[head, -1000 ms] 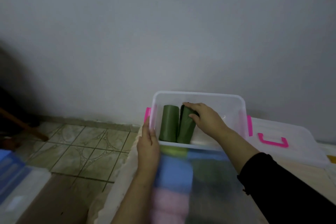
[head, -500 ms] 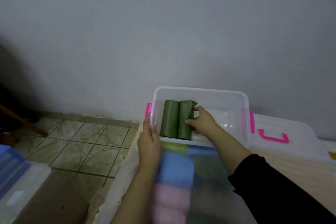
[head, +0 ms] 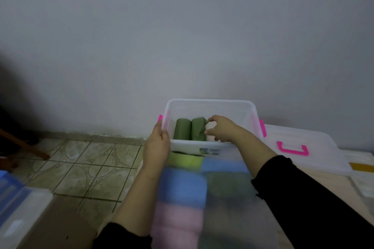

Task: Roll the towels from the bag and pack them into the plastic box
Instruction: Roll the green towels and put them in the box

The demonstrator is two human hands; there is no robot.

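Fingers (head: 210, 119) of the right hand (head: 221, 128) pinch the 2nd green roll (head: 198, 130); left hand (head: 158, 143) grips the plastic box (head: 210, 103); most towels (head: 182, 188) remain bagged.

A pale table (head: 315, 186) fills the lower right of the frame. On it stand the clear plastic box (head: 210, 105) at centre, its lid (head: 299, 143) at right, and a translucent bag (head: 204, 194) at bottom centre.

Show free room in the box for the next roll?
Free: box floor between the right green roll and the right wall, partly under the right hand. Crowded: left end, two rolls side by side; left hand on that rim.
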